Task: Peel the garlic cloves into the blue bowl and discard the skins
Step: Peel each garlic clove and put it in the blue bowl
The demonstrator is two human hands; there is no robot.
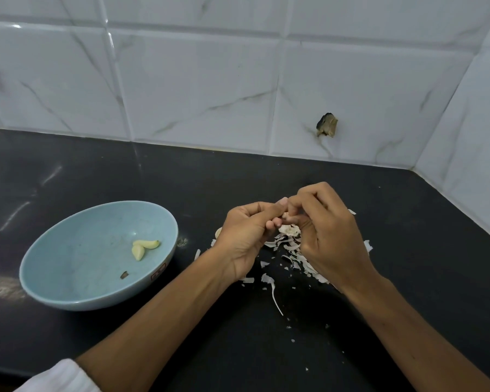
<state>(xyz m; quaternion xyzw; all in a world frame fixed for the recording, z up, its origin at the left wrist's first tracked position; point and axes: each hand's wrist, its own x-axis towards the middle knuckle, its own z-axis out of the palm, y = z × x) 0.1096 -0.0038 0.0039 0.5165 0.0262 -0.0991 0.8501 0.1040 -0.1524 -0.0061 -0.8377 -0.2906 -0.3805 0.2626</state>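
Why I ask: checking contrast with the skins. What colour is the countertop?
The countertop is black, seen best in the head view.

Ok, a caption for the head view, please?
Left hand and right hand peel a clove above skins, beside blue bowl.

Two slim arms show from the bottom edge, the left forearm (164,306) and the right forearm (408,321), both bare down to the wrists. The left hand (244,236) and the right hand (323,233) are bare as well. A soft, slightly creased white fabric sleeve (57,376) covers the left arm at the lower left corner, its hem lying near the elbow. The right arm is bare as far as the frame shows. The nails visible on the left hand are cut short.
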